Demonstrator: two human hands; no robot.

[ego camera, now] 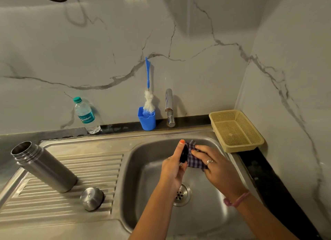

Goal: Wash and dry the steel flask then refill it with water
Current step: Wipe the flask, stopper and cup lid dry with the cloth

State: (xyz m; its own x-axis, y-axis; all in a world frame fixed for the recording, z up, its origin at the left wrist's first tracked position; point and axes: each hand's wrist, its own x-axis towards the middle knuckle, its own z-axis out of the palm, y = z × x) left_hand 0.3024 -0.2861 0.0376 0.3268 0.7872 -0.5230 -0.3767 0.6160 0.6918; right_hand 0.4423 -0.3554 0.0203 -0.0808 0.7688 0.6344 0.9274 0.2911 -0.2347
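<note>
Two hands [193, 161] rub checked cloth [196, 160] on black stopper [184, 154]

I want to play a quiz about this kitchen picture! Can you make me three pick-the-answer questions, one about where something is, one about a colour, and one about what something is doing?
1. Where does the open steel flask stand?
A. in the basin
B. on the ribbed steel draining board
C. in the basket

2. What colour is the plastic cup holding the bottle brush?
A. red
B. green
C. blue

3. What is the right hand doing?
A. pressing a checked cloth against a small black part held by the left hand
B. turning the tap
C. hanging idle

Answers: 1 B, its base rests on the ridges; 2 C, it is blue like the brush handle; 3 A, cloth lies under its fingers.
</note>
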